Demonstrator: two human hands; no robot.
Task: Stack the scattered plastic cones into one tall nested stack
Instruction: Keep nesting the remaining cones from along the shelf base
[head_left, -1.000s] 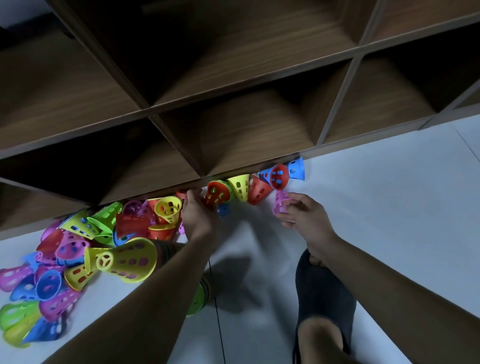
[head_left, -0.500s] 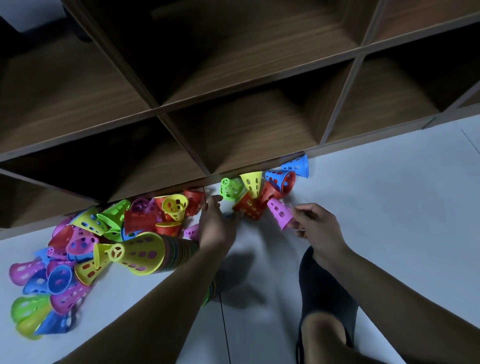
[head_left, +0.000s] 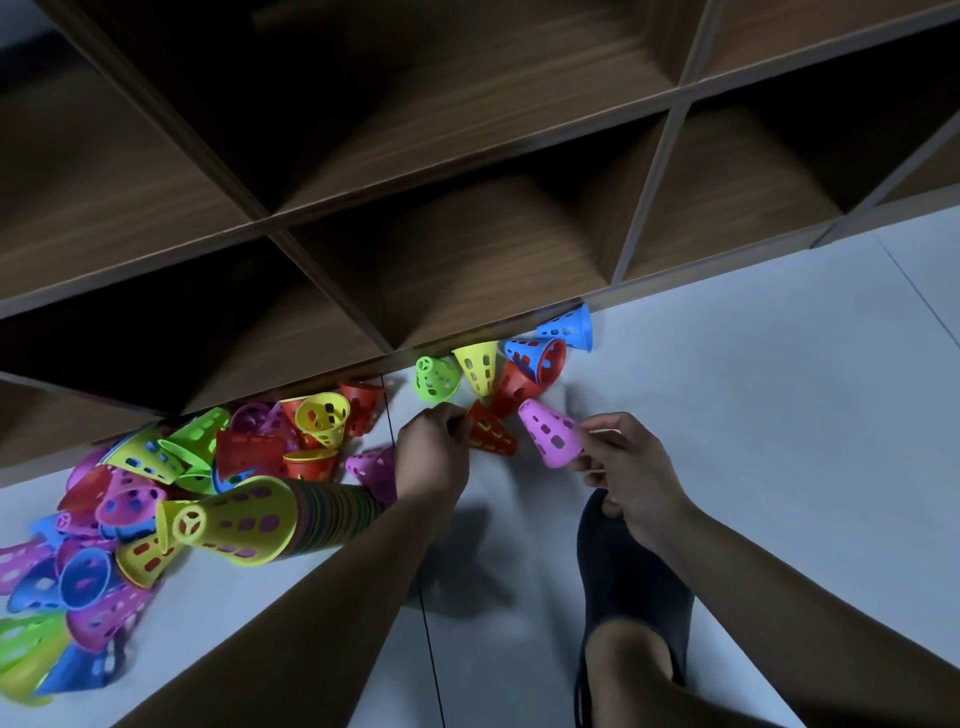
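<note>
On the floor (head_left: 753, 415), close to the bottom edge of the shelf unit (head_left: 467, 234), the left hand (head_left: 434, 457) has its fingers curled round the narrow end of a red cone (head_left: 491, 435), while the right hand (head_left: 631, 467) pinches the wide rim of a pink cone (head_left: 550, 434) in its fingers. The nested stack (head_left: 249, 519) lies on its side under the left forearm, yellow end outward. Loose cones (head_left: 156, 457) are heaped beside it at the floor's left edge.

One nested stack (head_left: 317, 514), two hands (head_left: 434, 460) (head_left: 631, 470), one shoe (head_left: 626, 577).

cones (head_left: 549, 434): glossy plastic (perforated) | shelf (head_left: 467, 249): wood-grain, matt | floor (head_left: 753, 405): smooth
</note>
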